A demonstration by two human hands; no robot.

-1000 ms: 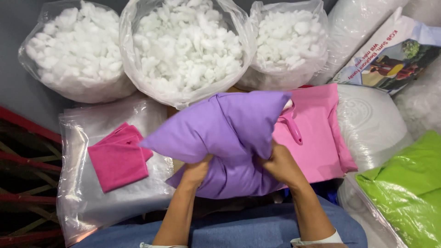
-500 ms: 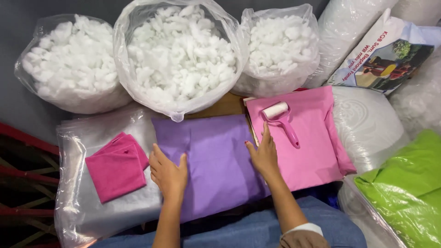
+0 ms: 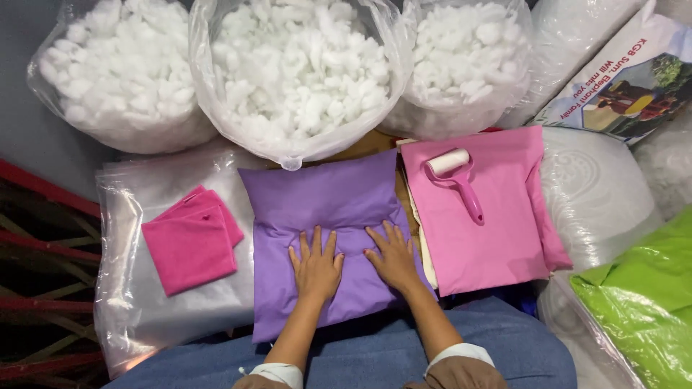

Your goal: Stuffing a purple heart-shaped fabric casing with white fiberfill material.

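While both palms lie spread and flat, the purple pillow (image 3: 328, 216) is pressed down by the left hand (image 3: 315, 265) and right hand (image 3: 393, 256). Flattening appears underway; even pressure toward the corners is probably called for next.

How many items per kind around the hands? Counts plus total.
Clear bags of white stuffing: 3
Purple pillow, both hands flat on it: 1
Pink fabric pieces: 2
Pink lint roller: 1
Green bag: 1
Total: 8

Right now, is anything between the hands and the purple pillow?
Nothing visible. The left hand and right hand both lie flat, palms down, directly on the purple pillow, side by side near its middle.
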